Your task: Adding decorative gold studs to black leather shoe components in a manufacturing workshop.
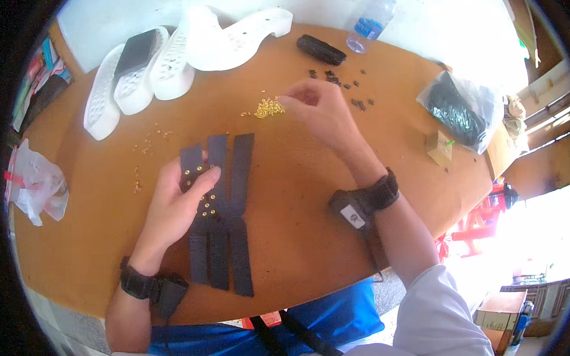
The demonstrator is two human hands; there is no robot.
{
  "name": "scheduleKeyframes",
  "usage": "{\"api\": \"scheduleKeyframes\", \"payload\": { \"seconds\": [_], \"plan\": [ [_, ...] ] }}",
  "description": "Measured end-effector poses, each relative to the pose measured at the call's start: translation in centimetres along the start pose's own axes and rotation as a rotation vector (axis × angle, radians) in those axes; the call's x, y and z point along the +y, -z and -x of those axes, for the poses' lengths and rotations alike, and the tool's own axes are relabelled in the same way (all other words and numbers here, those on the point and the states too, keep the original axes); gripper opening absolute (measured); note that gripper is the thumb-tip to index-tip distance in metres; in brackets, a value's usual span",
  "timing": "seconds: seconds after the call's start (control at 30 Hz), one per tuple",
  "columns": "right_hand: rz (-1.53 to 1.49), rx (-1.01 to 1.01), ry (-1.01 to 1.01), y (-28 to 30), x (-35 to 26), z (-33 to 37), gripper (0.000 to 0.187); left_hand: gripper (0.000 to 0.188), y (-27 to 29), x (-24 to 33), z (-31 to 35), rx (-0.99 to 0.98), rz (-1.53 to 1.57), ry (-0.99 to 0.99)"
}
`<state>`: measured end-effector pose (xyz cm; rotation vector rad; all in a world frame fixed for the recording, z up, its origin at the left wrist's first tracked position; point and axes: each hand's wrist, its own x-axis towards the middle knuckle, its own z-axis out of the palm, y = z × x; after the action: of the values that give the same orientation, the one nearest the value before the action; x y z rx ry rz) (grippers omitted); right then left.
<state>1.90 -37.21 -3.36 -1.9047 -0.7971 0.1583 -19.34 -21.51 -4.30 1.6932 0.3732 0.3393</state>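
Note:
My left hand [178,205] grips a dark grey shoe upper piece [239,189] cut into long straps, its thumb pressed on top and its fingers underneath. Several small gold eyelets [210,205] are set in the straps beside the thumb. Farther off, my right hand [325,113] is closed in a pinch at the right edge of a pile of loose gold eyelets [267,109]. Whatever lies between its fingertips is too small to make out. Black devices are strapped to both wrists.
White shoe soles [169,73] stand at the back left, a dark block [137,50] on one. Behind my right hand lie a black roll [321,49], black bits [332,78] and a water bottle [370,27]. Plastic bags [463,109] and a small wooden block [439,149] sit right.

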Motion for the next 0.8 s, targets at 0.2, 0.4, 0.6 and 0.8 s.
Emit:
{"api": "scheduleKeyframes", "payload": {
  "seconds": [0.2, 0.4, 0.6, 0.8],
  "plan": [
    [0.202, -0.038, -0.068, 0.9, 2.1, -0.4, 0.024, 0.024, -0.3, 0.0, 0.2, 0.042, 0.041, 0.064],
    [0.244, -0.008, -0.03, 0.4, 2.3, -0.6, 0.025, 0.024, -0.2, -0.2, 0.1, 0.038, -0.002, -0.004],
    [0.239, -0.084, 0.013, 0.7, 1.9, -0.4, 0.023, 0.019, 0.2, -0.4, -0.3, -0.036, -0.013, 0.027],
    [0.293, -0.163, 0.17, 1.1, 0.9, 0.1, 0.017, 0.018, 0.3, -0.3, -0.1, -0.027, -0.039, -0.018]
  ]
}}
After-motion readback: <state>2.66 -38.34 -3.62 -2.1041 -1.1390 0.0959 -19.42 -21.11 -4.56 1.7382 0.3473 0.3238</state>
